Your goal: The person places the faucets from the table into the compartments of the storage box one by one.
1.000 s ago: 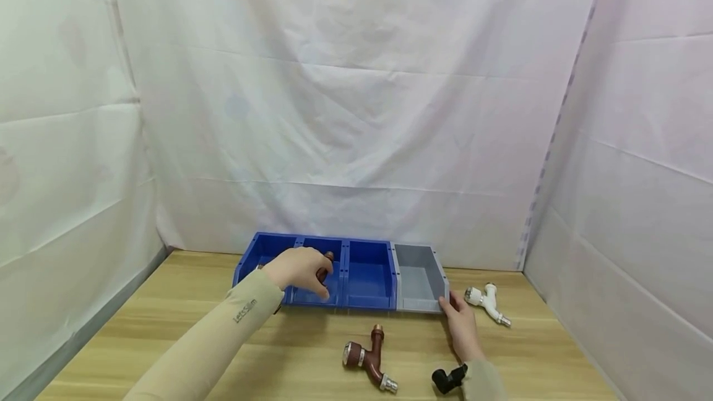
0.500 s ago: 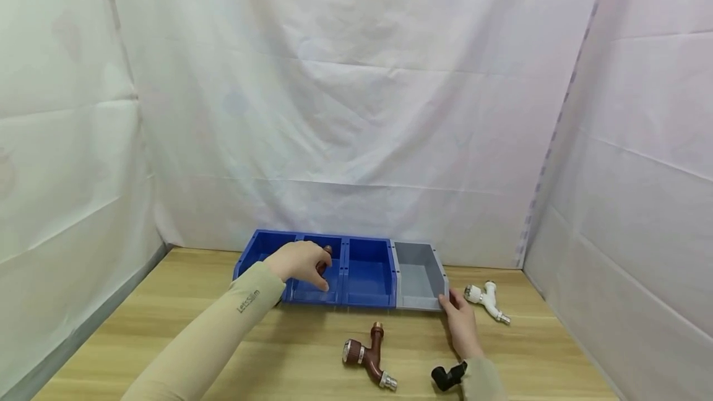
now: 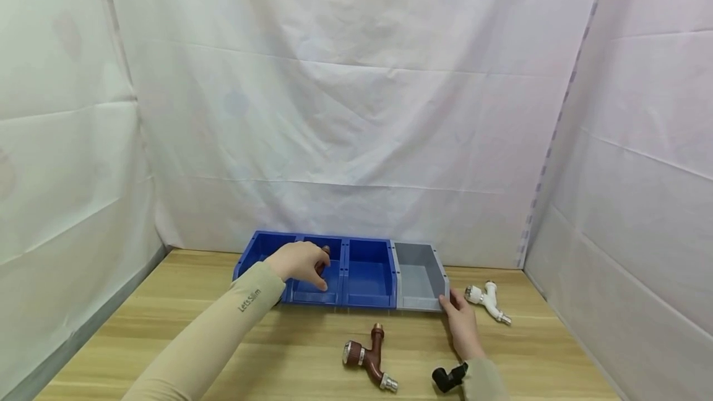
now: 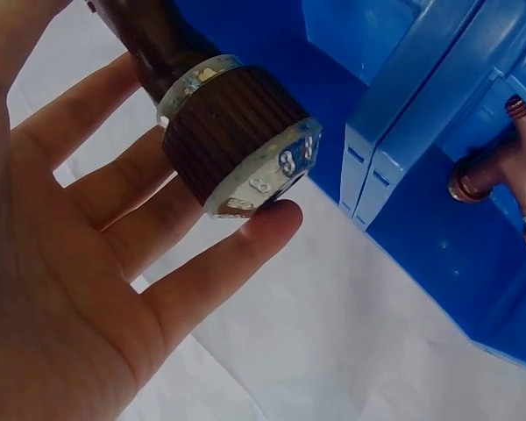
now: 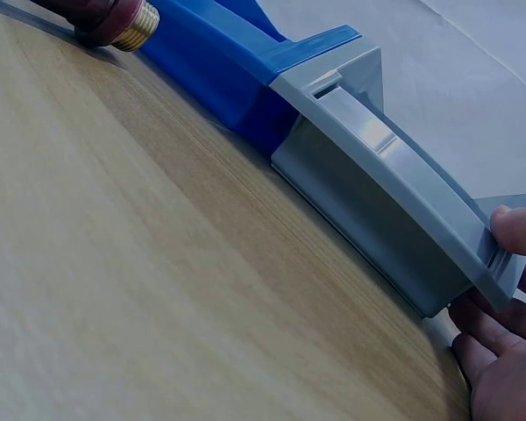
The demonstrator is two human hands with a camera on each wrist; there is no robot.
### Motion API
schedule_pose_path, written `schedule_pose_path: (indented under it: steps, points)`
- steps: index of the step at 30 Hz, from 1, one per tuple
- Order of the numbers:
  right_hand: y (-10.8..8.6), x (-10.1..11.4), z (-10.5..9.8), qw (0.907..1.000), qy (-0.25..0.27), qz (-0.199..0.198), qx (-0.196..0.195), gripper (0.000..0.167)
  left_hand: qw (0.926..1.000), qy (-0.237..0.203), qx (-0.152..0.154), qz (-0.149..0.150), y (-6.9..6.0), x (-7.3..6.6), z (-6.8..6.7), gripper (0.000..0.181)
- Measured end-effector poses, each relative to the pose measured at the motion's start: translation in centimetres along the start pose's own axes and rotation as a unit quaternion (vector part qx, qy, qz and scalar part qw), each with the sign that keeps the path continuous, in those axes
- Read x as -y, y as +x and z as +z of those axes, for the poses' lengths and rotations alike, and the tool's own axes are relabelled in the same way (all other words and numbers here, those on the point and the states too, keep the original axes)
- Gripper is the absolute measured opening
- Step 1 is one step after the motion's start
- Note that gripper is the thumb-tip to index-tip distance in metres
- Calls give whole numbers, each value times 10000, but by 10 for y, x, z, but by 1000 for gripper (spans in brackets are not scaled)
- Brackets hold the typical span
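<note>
White creased cloth sheets (image 3: 345, 110) enclose the rear and both sides of a pale wood-grain worktop (image 3: 167, 339). Near its far edge, in a side-by-side row, stand three open-topped blue plastic bins (image 3: 367, 277) and, at the right end, a grey plastic bin (image 3: 418, 283) of similar shape. A beige sleeve (image 3: 206, 336) printed with dark lettering covers the left forearm. The left hand (image 3: 298, 263) is over the second blue bin from the left, its fingers grasping a glossy brown tap (image 4: 232, 123) with a ribbed round handle and silvery cap. The right hand (image 3: 461, 327) grasps the grey bin's front right corner, thumb on the rim, other fingers below. Left wrist view: a smaller-looking brown tap (image 4: 508, 167) lies in a neighbouring blue bin. On the worktop, a brown Y-shaped tap (image 3: 374, 357) lies before the bins, silvery nozzle towards the viewer; a white Y-shaped tap (image 3: 490, 303) lies just beyond the right hand. Smallest: a black angular piece (image 3: 445, 380) beside the right cuff, identity unclear.
</note>
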State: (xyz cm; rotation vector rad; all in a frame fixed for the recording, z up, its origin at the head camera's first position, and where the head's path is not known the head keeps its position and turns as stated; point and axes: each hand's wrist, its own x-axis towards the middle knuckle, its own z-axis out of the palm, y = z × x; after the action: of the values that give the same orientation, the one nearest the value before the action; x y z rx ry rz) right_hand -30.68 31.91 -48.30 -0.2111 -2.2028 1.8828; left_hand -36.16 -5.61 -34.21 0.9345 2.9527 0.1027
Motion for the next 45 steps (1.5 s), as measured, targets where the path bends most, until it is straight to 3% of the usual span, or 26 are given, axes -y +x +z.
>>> schedule_pose_path:
  steps: [10,23,34,45]
  points:
    - [1,1,5,10000,36,-11,-24,63,10000,5,25,-11,3,2,-2,51]
    - [-5,-1,10,9999,127,-20,-32,59,10000,-35,-4,-90,0,9,8,42]
    - [-7,0,5,10000,52,41,20,62,9997,45,-10,-231,4,8,7,42]
    - [-9,2,0,9999,94,44,-2,63,10000,-55,13,-52,9,0,1,34]
